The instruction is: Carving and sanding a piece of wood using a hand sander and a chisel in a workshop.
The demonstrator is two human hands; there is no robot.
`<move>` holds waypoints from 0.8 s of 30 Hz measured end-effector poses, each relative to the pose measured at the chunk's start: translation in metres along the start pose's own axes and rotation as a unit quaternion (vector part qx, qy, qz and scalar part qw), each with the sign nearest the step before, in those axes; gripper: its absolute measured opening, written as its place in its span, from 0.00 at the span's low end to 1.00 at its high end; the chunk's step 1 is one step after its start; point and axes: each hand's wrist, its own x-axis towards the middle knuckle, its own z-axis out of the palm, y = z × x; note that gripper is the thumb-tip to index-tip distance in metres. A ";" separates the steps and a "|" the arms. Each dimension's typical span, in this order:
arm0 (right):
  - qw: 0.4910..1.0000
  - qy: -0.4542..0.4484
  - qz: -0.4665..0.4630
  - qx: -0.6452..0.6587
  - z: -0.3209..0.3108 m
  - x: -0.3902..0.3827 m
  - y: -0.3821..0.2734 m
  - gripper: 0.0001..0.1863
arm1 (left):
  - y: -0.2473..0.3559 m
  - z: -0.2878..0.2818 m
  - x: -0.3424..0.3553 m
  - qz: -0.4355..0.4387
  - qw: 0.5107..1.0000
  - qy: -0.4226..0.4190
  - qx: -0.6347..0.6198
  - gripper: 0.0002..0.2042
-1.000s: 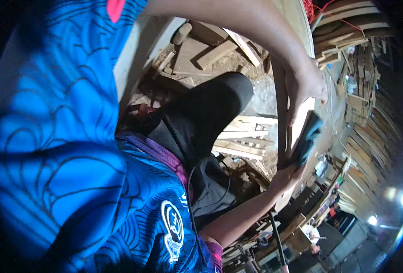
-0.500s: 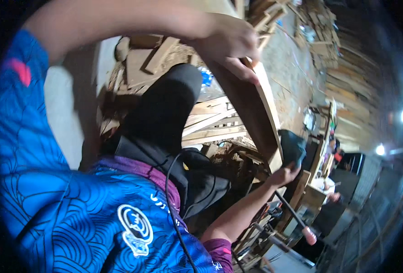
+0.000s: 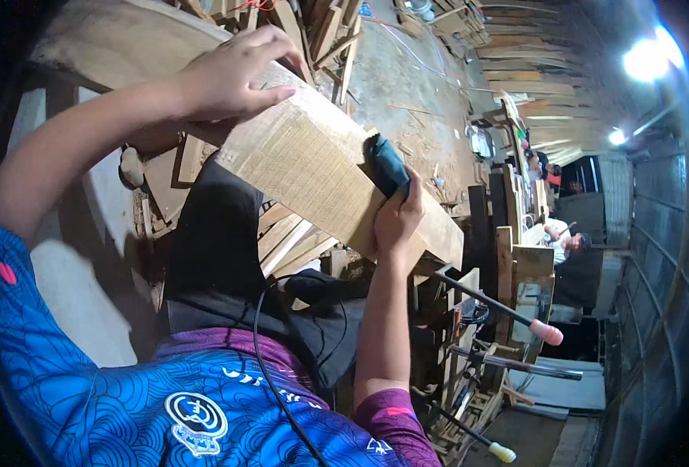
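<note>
Head-worn fisheye — facing down, close

A bright blue, short-sleeved fabric jersey [image 3: 126,397] is worn, patterned with dark, wave-like curling lines. Its front is marked with a round white emblem [image 3: 196,416] and white lettering, and is edged by a purple hem band [image 3: 239,342]. The left sleeve is marked by a pink dash [image 3: 0,272]; the right sleeve [image 3: 379,403] is coloured purple. Black fabric trousers [image 3: 212,233] are worn, crossed by a thin black cable [image 3: 261,342].
</note>
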 end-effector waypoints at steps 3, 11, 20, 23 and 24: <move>0.997 0.004 0.064 0.036 0.005 0.008 -0.013 0.15 | 0.007 -0.004 -0.001 0.039 0.994 -0.085 -0.048 0.10; 0.998 -0.055 0.015 -0.006 0.024 0.045 0.007 0.18 | 0.026 -0.024 0.005 0.189 0.952 -0.227 -0.081 0.27; 0.985 0.080 -0.070 0.139 0.004 0.018 -0.081 0.22 | 0.013 -0.008 -0.007 0.102 0.961 -0.225 -0.123 0.28; 0.940 -0.264 -0.178 0.118 0.019 -0.005 -0.143 0.26 | 0.010 -0.004 -0.005 0.055 0.971 -0.212 -0.095 0.28; 0.954 -0.225 -0.177 0.094 0.027 -0.012 -0.163 0.25 | 0.015 -0.016 -0.002 0.063 0.974 -0.202 -0.087 0.33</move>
